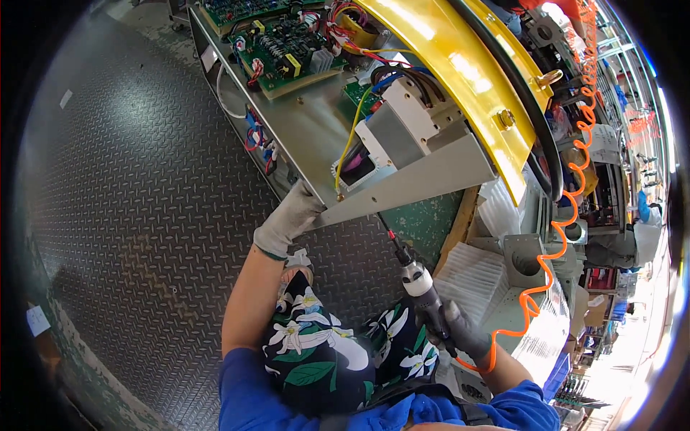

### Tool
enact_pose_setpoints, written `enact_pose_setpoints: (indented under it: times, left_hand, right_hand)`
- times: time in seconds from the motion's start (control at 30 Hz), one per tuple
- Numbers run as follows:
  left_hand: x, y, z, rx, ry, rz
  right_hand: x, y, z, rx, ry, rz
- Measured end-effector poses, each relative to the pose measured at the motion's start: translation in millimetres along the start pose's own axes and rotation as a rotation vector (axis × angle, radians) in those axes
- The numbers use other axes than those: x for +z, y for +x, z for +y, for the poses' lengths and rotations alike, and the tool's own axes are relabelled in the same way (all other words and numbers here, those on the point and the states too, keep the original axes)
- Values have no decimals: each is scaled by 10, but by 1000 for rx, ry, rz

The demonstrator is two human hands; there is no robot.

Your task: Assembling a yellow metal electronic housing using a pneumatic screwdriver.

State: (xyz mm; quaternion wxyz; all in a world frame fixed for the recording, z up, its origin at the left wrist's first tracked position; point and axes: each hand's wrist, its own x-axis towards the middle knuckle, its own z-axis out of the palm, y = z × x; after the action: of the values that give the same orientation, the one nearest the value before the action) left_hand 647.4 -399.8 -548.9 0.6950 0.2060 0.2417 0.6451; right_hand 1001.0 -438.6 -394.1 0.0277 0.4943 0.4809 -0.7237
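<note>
My right hand, in a dark-palmed work glove, is wrapped round an air screwdriver. The driver's long thin bit points up and away, its tip at the near flange of an open metal chassis; the contact there is too small to make out. My left hand, in a pale grey glove, is at the chassis's near left corner. Its fingers are curled in against the edge and partly hidden by it. Inside the chassis sit green circuit boards, a white-and-grey block-shaped unit and a yellow wire.
A yellow curved cover with a black rim rises along the chassis's right side. From the driver an orange coiled air hose runs up the right. Foam sheets and grey metal parts lie to the right. Dark tread-plate flooring spreads left.
</note>
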Motion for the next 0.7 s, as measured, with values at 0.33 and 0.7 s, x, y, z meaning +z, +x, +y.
enact_pose_setpoints:
  times: [0.33,0.7]
  left_hand:
    - [89,-18,-19,120,18,-21]
    - [58,-18,34,92,215,-49]
  right_hand:
    - [-134,-84,17,-100,-658,96]
    - [-134,42,-145,44,-63,187]
